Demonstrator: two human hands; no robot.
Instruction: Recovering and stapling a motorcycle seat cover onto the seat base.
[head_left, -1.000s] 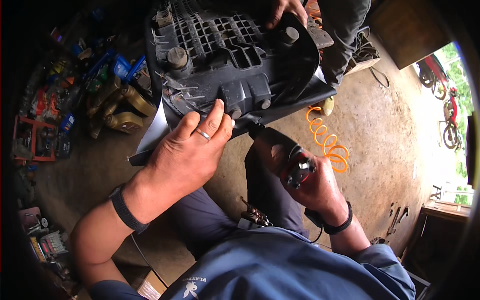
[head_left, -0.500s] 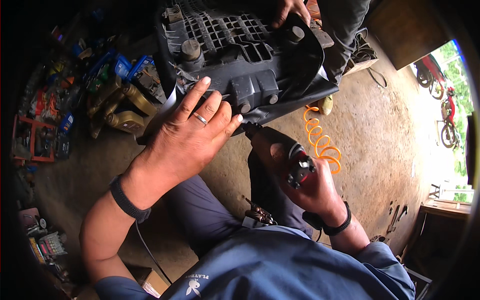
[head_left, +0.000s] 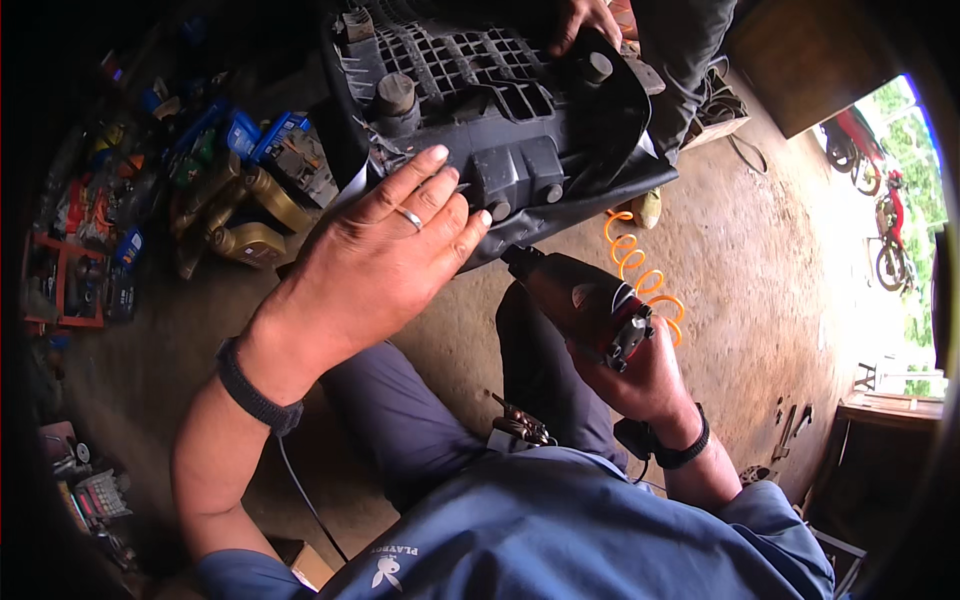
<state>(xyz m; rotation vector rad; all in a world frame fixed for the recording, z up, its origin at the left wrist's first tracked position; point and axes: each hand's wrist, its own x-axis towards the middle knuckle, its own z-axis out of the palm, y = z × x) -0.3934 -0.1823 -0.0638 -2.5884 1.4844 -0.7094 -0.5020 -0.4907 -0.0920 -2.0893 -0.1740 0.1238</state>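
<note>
An upturned motorcycle seat (head_left: 520, 175) faces me, its black plastic grid base showing and a black vinyl cover (head_left: 570, 212) folded round the rim. My left hand (head_left: 385, 240) grips its near left edge, fingers laid over the base and thumb hidden. A dark, red-trimmed air stapler (head_left: 590, 295) is in my right hand (head_left: 635, 375), which wraps round it from below. The stapler's nose points at the seat's near edge, close to my left fingertips; whether it touches the cover I cannot tell. Another person's hand (head_left: 585, 22) rests on the seat's far right side.
An orange coiled air hose (head_left: 640, 275) hangs behind the stapler. Gold oil bottles (head_left: 250, 240) and mixed clutter crowd the floor at left. The other person's leg (head_left: 685, 70) stands at far right, beside a box of cables (head_left: 718, 115). Motorcycles (head_left: 890, 235) are outside the doorway.
My left hand and the near part of the seat have shifted slightly right. The stapler has moved a little right too, its body turning slightly in my right hand.
</note>
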